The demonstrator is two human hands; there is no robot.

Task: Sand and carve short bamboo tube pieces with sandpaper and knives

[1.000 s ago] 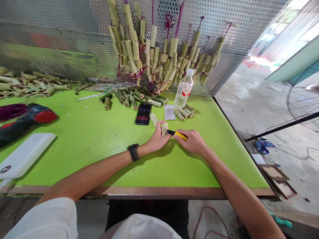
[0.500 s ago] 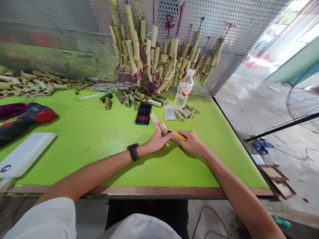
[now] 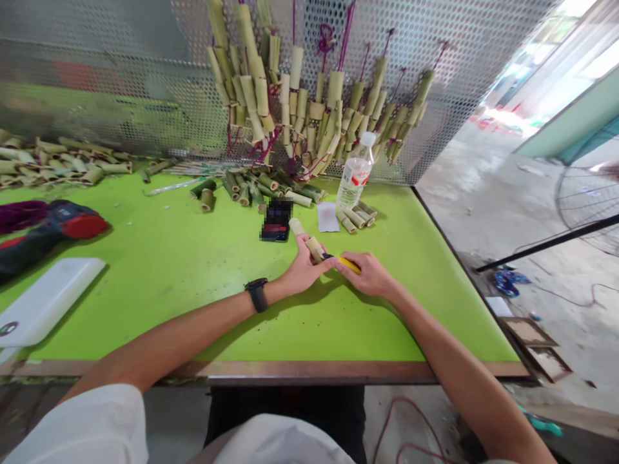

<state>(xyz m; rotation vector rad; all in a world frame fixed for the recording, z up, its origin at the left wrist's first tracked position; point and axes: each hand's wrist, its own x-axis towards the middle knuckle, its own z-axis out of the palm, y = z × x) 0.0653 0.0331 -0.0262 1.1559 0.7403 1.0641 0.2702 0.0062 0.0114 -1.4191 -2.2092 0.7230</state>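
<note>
My left hand (image 3: 307, 267) is closed around a short, pale piece of bamboo (image 3: 314, 249) just above the green tabletop. In my right hand (image 3: 366, 272) is a yellow-handled knife (image 3: 349, 264), its dark front end against the bamboo's near end. The thumb of my left hand reaches toward the knife's front. Another pale bamboo piece (image 3: 296, 227) lies just beyond my left fingers; whether it touches them I cannot tell. A phone (image 3: 275, 222) and a slip of white paper (image 3: 327, 217) lie beyond my hands.
A water bottle (image 3: 356, 173) stands behind several cut bamboo pieces (image 3: 356, 218). Strung bamboo bundles (image 3: 333, 90) hang on the perforated metal panel (image 3: 145, 96). More bamboo (image 3: 62, 161) is heaped at back left. A red and black power tool (image 3: 53, 229) and a white case-like object (image 3: 53, 296) lie left.
My hands keep the same hold on the bamboo and the knife, with hardly any movement. The whole view has shifted slightly.
</note>
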